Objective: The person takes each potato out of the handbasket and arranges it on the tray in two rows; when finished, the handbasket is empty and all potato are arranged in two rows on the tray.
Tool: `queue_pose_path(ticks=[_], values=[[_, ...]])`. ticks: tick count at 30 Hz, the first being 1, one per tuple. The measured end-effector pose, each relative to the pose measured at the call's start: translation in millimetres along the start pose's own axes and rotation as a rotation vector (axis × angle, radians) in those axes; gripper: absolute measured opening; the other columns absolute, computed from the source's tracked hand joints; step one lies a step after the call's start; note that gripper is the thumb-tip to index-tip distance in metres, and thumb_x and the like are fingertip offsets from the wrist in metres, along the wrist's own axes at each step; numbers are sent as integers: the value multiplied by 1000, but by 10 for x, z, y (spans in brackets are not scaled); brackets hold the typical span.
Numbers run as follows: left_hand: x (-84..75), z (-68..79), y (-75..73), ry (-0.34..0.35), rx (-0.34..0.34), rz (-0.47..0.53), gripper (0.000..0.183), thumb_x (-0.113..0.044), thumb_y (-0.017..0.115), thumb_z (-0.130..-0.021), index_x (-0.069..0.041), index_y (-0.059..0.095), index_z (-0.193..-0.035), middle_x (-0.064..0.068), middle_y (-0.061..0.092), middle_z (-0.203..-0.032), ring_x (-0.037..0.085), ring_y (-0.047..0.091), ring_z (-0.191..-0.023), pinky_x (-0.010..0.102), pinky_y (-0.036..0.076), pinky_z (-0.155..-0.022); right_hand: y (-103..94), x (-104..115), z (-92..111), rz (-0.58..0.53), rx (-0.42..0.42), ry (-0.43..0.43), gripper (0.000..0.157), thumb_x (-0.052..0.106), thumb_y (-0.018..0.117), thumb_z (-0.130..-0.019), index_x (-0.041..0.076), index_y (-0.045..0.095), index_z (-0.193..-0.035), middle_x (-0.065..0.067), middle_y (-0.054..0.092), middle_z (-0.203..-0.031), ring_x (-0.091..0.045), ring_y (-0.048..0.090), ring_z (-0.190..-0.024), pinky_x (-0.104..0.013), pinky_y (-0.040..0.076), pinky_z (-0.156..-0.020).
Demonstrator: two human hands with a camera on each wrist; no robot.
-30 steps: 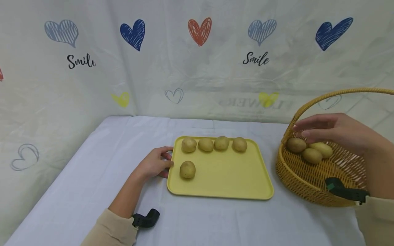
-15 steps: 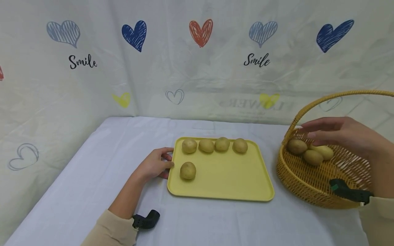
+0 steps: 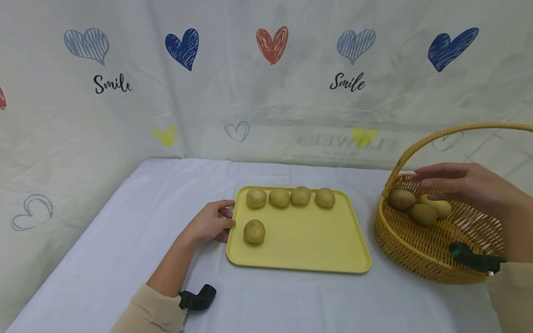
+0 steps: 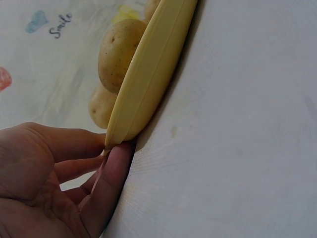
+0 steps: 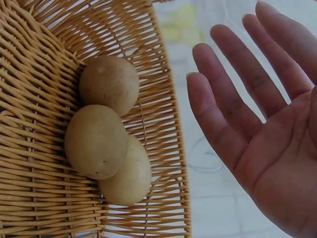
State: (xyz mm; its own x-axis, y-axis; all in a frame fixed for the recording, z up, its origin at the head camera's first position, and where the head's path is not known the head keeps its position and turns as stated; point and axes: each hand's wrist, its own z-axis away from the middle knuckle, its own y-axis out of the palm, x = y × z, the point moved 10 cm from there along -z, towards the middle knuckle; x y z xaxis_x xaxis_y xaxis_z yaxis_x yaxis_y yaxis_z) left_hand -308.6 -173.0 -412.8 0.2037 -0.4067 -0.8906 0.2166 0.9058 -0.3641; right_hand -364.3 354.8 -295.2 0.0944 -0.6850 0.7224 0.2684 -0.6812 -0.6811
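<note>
My left hand (image 3: 210, 222) pinches the left rim of a yellow tray (image 3: 300, 245), thumb above and a finger under the edge in the left wrist view. Along the tray's far side sits a row of several potatoes, with the leftmost potato (image 3: 256, 197) at the corner. One more potato (image 3: 254, 231) lies nearer me on the left. Over the wicker basket (image 3: 410, 256) hovers my right hand (image 3: 470, 187), its fingers spread and holding nothing in the right wrist view. Below it, three potatoes cluster in the basket, one potato (image 5: 95, 142) overlapping the others.
The basket's tall arched handle (image 3: 437, 132) rises beside and over my right hand. A white cloth (image 3: 287, 300) covers the table, and a curtain (image 3: 208, 101) printed with hearts hangs behind it.
My right hand has drifted slightly right and lower over the basket. My left hand, the tray and the potatoes stay where they were, apart from a small camera shift.
</note>
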Motion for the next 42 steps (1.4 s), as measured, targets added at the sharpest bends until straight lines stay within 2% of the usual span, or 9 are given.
queue_pose_path(ticks=[12, 18, 24, 26, 29, 33, 36, 39, 42], values=[[-30, -1, 44, 10, 8, -5, 62, -1, 64, -96, -9, 46, -154, 13, 53, -118, 19, 63, -71, 33, 63, -62, -58, -283, -4, -49, -51, 58, 35, 27, 67, -102, 25, 64, -137, 33, 67, -113, 6, 67, -100, -23, 62, -81], [-24, 7, 33, 2, -2, -12, 61, -1, 64, -96, -9, 46, -154, 13, 53, -118, 19, 62, -70, 33, 63, -62, -30, -396, 17, -43, -53, 77, 37, 24, 68, -102, 15, 64, -137, 33, 66, -109, 8, 66, -97, -24, 62, -79], [-7, -5, 17, 6, -7, -10, 62, -1, 64, -96, -9, 46, -154, 13, 53, -118, 19, 63, -70, 34, 63, -63, -1, -520, 32, 104, -16, 131, 66, 39, 67, -101, -4, 48, -148, 37, 59, -106, 12, 62, -93, -25, 60, -79], [-1, -10, 16, 2, -10, -11, 62, -1, 64, -95, -9, 46, -154, 13, 53, -118, 19, 63, -70, 34, 64, -63, 3, -571, 37, 145, 5, 146, 68, 41, 65, -102, -5, 48, -148, 31, 63, -110, 10, 62, -92, -27, 59, -78], [9, -23, 15, -3, -14, -12, 62, -2, 64, -95, -10, 46, -154, 13, 54, -118, 19, 63, -69, 33, 64, -63, 14, -622, 48, 190, 13, 147, 68, 40, 67, -101, -7, 50, -146, 6, 72, -121, 9, 62, -90, -29, 60, -76], [8, -20, 21, -2, -11, -10, 62, -2, 64, -95, -10, 46, -155, 13, 54, -118, 19, 63, -68, 33, 64, -63, 47, -643, 55, 235, 26, 137, 67, 38, 71, -98, -9, 53, -144, -24, 66, -134, 6, 62, -90, -33, 63, -76], [-4, -6, 25, 9, -2, 5, 62, -1, 63, -95, -9, 45, -155, 14, 53, -118, 19, 64, -72, 34, 64, -63, 89, -630, 52, 250, 55, 135, 66, 34, 73, -97, -9, 53, -143, -32, 59, -139, -4, 66, -95, -38, 64, -78], [-19, 3, 24, 25, 8, 14, 63, 0, 63, -96, -7, 44, -155, 15, 53, -118, 20, 64, -76, 35, 64, -64, 154, -601, 46, 250, 109, 124, 66, 31, 72, -98, -10, 51, -145, -38, 49, -146, -24, 70, -106, -44, 64, -81], [-24, 3, 21, 26, 11, 16, 63, 0, 63, -96, -7, 44, -155, 15, 53, -119, 20, 64, -76, 35, 64, -64, 220, -607, 42, 227, 162, 137, 66, 30, 71, -98, -9, 50, -146, -37, 45, -150, -28, 68, -111, -46, 63, -84]])
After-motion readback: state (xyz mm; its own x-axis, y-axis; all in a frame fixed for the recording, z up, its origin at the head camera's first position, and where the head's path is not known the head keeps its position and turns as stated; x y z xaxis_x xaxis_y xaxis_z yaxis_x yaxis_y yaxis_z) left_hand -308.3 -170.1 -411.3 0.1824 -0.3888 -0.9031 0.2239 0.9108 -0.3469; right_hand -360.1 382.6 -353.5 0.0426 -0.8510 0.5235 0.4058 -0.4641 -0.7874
